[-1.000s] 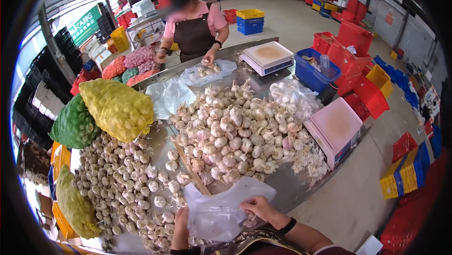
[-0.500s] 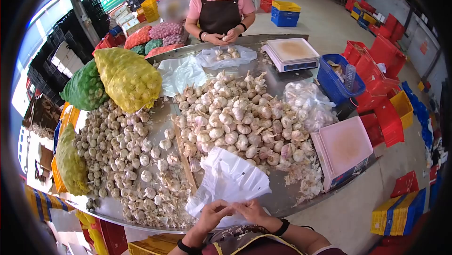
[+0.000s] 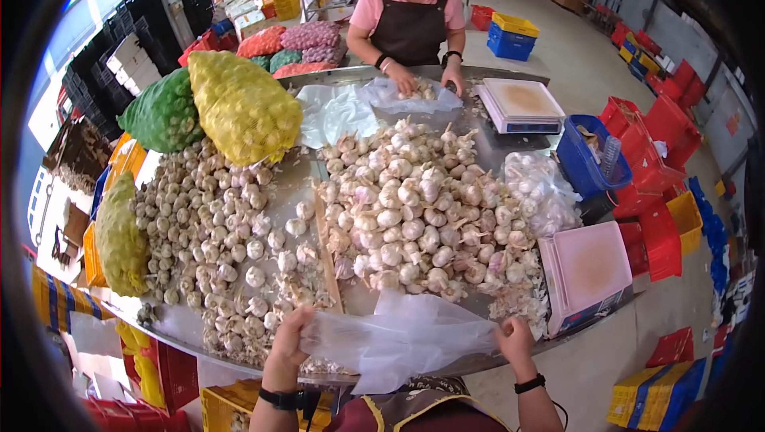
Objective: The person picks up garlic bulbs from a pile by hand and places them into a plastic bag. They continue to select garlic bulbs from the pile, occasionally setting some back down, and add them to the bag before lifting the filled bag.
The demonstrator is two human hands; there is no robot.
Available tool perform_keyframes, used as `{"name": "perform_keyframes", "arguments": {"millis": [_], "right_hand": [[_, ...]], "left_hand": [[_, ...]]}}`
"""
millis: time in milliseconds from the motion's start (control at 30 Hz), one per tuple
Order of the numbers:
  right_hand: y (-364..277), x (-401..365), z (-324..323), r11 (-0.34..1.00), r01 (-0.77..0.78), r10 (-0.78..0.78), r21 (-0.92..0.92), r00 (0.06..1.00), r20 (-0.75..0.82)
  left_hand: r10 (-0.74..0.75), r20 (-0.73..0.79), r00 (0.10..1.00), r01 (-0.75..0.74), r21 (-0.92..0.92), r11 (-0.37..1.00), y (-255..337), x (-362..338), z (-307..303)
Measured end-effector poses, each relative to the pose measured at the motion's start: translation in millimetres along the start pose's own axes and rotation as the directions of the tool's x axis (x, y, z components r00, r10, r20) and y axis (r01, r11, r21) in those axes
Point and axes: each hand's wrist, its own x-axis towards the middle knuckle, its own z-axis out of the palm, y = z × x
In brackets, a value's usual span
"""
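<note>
A white plastic bag (image 3: 398,336) is stretched sideways between my two hands, above the near edge of the metal table. My left hand (image 3: 288,338) is closed on one end of it, and my right hand (image 3: 515,339) grips the other end. Just beyond the bag lies a large heap of garlic bulbs (image 3: 414,217). To the left, past a wooden strip (image 3: 328,253), smaller garlic bulbs (image 3: 209,229) are spread out with loose skins among them.
A pink-topped scale (image 3: 588,266) and a bag of garlic (image 3: 542,189) stand to the right, near a blue basket (image 3: 580,162). Full yellow (image 3: 243,109) and green net sacks (image 3: 163,111) sit at left. Across the table, a person in a brown apron (image 3: 409,32) handles another bag.
My hands have moved from close together to wide apart, pulling the bag out sideways. The person opposite has lowered both hands to their bag. The view has shifted slightly.
</note>
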Motion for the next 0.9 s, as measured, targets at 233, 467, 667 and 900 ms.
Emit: {"name": "perform_keyframes", "arguments": {"millis": [233, 467, 667, 900], "right_hand": [[-92.2, -23.0, 70.4, 0.709, 0.684, -0.684, 0.173, 0.726, -0.068], [-94.9, -48.9, 87.6, 0.771, 0.01, -0.231, 0.637, 0.936, 0.265], [-72.1, -30.2, 58.0, 0.591, -0.078, -0.075, 0.803, 0.986, 0.151], [34.2, -4.2, 25.5, 0.552, -0.006, 0.376, 0.834, 0.895, -0.242]], "left_hand": [[-0.14, -0.021, 0.99, 0.127, 0.557, 0.821, -2.5, 49.6, 27.7], [0.455, 0.648, 0.611, -0.461, 0.758, -0.461, -2.4, 22.0, 85.6], [-0.599, 0.366, 0.712, -0.615, 0.737, -0.28, -120.2, 47.2, 37.2], [-0.604, 0.372, 0.705, -0.599, 0.767, -0.228, -126.7, 53.4, -61.9]]}}
